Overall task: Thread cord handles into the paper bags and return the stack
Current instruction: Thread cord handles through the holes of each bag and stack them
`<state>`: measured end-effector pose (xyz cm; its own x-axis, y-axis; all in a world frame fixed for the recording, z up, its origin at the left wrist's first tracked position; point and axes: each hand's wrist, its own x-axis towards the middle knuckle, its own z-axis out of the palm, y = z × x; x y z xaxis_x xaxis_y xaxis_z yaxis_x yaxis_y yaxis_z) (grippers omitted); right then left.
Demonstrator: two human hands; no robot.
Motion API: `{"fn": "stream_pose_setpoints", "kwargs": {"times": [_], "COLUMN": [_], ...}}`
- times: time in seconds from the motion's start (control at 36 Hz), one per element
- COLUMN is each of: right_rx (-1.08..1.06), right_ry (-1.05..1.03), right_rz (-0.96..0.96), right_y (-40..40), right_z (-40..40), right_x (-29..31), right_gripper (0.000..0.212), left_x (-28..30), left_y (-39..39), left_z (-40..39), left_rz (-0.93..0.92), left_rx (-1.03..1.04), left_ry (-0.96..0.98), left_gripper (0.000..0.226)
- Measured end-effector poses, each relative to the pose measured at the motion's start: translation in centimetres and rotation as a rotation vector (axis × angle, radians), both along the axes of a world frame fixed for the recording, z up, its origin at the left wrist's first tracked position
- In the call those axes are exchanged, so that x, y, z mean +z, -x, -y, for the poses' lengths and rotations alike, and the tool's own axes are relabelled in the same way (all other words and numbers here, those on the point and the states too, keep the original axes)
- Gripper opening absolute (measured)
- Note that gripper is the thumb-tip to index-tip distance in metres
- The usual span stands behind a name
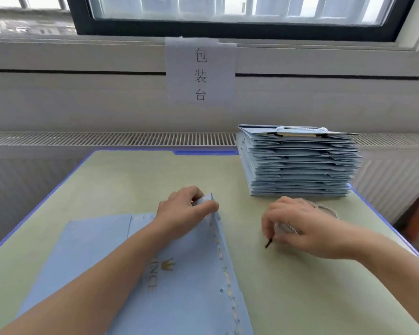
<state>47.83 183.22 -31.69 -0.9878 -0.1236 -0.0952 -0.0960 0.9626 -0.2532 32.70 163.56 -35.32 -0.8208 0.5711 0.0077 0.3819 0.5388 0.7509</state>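
Pale-blue flat paper bag (174, 274) lies at the worktop's near edge, its top corner pinched by the left hand (184, 209), while the right hand (298, 226) pinches the black-tipped twisted cord (268, 243), which may slip or fray missing the small hole.

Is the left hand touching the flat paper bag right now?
Touching. The head view shows the left hand pinching the raised top corner of the flat paper bag.
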Motion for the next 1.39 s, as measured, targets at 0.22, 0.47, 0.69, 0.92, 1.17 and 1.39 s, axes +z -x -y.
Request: {"fn": "stream_pose_setpoints", "kwargs": {"times": [0.22, 0.47, 0.69, 0.92, 1.17, 1.39], "right_rx": [-0.193, -0.374, -0.443, -0.304, -0.286, -0.311], "right_ry": [0.731, 0.811, 0.883, 0.207, 0.307, 0.521], "right_rz": [-0.206, -0.213, -0.267, -0.166, -0.268, -0.227], "right_y": [3.2, 5.8, 5.4, 5.2, 5.2, 5.7], "right_z": [2.9, 5.8, 6.0, 6.1, 6.6, 7.0], "right_x": [0.5, -2.2, -2.5, -2.2, -2.6, -3.1], "right_gripper": [0.025, 0.019, 0.023, 0.016, 0.012, 0.015], "left_x": [0.7, 1.5, 1.6, 1.4, 1.6, 1.4], "left_y": [0.1, 0.9, 1.8, 1.7, 1.7, 1.9], "left_z": [0.6, 1.9, 2.2, 2.0, 2.2, 2.2], "left_rz": [0.245, 0.460, 0.571, 0.576, 0.582, 0.571], "left_rx": [-0.108, -0.170, -0.236, -0.242, -0.250, -0.262], "left_ry": [-0.221, -0.314, -0.369, -0.359, -0.351, -0.342], "left_gripper": [0.022, 0.019, 0.014, 0.015, 0.017, 0.018]}}
